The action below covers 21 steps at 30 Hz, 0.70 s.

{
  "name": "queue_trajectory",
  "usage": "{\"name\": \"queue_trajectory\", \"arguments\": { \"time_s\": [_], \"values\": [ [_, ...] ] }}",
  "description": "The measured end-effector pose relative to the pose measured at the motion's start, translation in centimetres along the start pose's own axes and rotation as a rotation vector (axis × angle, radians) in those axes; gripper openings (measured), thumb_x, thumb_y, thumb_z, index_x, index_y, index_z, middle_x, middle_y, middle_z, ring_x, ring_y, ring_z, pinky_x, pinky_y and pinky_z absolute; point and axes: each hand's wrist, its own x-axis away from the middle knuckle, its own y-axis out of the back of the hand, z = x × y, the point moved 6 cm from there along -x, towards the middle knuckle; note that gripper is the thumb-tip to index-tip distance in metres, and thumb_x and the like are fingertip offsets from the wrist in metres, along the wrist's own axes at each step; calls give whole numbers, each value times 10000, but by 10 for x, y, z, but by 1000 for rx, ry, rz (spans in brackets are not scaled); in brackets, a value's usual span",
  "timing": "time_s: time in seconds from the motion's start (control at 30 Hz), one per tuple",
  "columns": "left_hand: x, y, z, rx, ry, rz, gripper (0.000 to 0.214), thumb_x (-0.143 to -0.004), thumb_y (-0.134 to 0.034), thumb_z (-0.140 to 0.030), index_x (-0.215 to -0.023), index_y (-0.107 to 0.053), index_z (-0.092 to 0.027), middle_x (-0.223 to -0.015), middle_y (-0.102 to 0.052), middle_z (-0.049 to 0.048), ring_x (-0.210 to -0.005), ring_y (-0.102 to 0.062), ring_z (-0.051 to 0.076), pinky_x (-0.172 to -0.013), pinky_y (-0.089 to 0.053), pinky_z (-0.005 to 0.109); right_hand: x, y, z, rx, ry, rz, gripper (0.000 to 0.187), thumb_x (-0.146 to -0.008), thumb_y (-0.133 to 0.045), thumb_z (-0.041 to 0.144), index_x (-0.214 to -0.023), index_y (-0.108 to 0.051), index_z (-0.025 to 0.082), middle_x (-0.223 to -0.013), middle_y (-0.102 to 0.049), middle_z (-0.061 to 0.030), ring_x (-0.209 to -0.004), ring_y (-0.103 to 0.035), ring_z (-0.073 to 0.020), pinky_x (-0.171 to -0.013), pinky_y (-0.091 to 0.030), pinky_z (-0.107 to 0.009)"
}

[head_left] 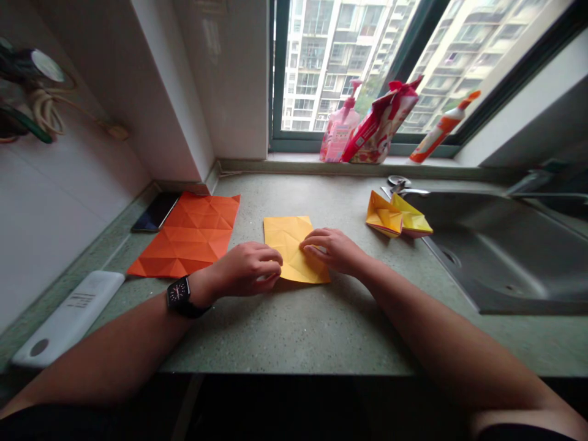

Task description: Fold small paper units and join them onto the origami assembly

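A creased sheet of yellow origami paper [288,236] lies on the counter in front of me, its near edge slightly raised. My left hand [252,267], with a black watch [178,295] at the wrist, has its fingers curled at the sheet's lower left edge, closed on it; the fingertips are partly hidden. Across the right side of the sheet rests my right hand [331,250], fingers bent and a little apart, touching the surface. An orange creased sheet [193,236] is spread to the left. To the right stand an orange-yellow folded paper piece [384,214] and a yellow one [413,217], touching.
A dark phone [156,212] lies beside the orange sheet, and a white flat device [68,318] lies nearer at left. A metal sink [505,245] is set in at right. On the windowsill stand a pink pump bottle [340,131], a red bag [383,122] and an orange-white bottle [441,130].
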Motion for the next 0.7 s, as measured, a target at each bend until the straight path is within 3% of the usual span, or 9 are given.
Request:
{"name": "queue_trajectory", "arguments": {
  "time_s": [0.1, 0.17, 0.23, 0.3, 0.37, 0.47, 0.6, 0.7],
  "values": [
    [2, 18, 13, 8, 169, -190, 181, -1044, -547, -268, -958, -701, -227, -988, -761, 60, -907, -721, 189, -834, -598, 342, 4, 8, -8, -185, -15, 14, 559, -1152, -325, 572, -1232, -813, 312, -1290, -808, -80, -1227, -730, -283, -1091, -548, -516],
    [5, 30, 22, 14, 286, -344, 178, -1049, -535, -285, -975, -678, -208, -960, -740, 60, -891, -718, 189, -818, -592, 339, 7, 12, -12, -280, 7, 34, 663, -1121, -281, 699, -1310, -785, 312, -1363, -783, -82, -1284, -712, -300, -1115, -540, -529],
    [8, 37, 29, 20, 375, -447, 183, -1051, -528, -294, -964, -657, -197, -938, -720, 54, -857, -715, 184, -803, -588, 336, 8, 13, -12, -284, 34, 51, 625, -1050, -466, 760, -1388, -744, 314, -1405, -762, -91, -1298, -706, -324, -1110, -545, -541],
    [9, 37, 33, 46, 412, -473, 192, -1061, -519, -301, -958, -643, -196, -927, -710, 50, -834, -710, 179, -792, -588, 332, 8, 11, -10, -222, 44, 43, 570, -960, -713, 644, -1416, -721, 304, -1393, -764, -102, -1266, -718, -328, -1084, -558, -531],
    [8, 34, 33, 86, 360, -433, 201, -1078, -517, -324, -978, -640, -201, -943, -715, 54, -864, -714, 187, -813, -596, 343, 5, 9, -7, -151, 48, 18, 453, -906, -802, 414, -1338, -754, 286, -1307, -796, -97, -1183, -747, -300, -1042, -575, -494],
    [7, 26, 29, 115, 185, -301, 319, -1034, -669, -503, -1150, -649, -206, -1120, -745, 105, -1061, -727, 252, -954, -609, 420, 2, 9, -2, -115, 61, -35, 263, -898, -715, 200, -1130, -811, 277, -1142, -833, -62, -1045, -775, -242, -960, -593, -424],
    [9, 13, 34, 55, 99, -128, 897, -759, -919, -693, -1430, -568, -214, -1421, -672, 189, -1339, -638, 373, -1157, -530, 552, 2, 16, -4, -137, 66, -125, 212, -921, -671, 194, -1057, -819, 262, -1092, -840, -54, -993, -786, -218, -910, -601, -380],
    [9, 4, 40, 9, 91, -40, 880, -782, -938, -605, -1468, -545, -219, -1461, -656, 186, -1382, -607, 385, -1190, -497, 580, 3, 17, -6, -139, 65, -135, 212, -934, -662, 200, -1060, -820, 263, -1081, -844, -46, -975, -791, -208, -893, -604, -360]
  ]
}}
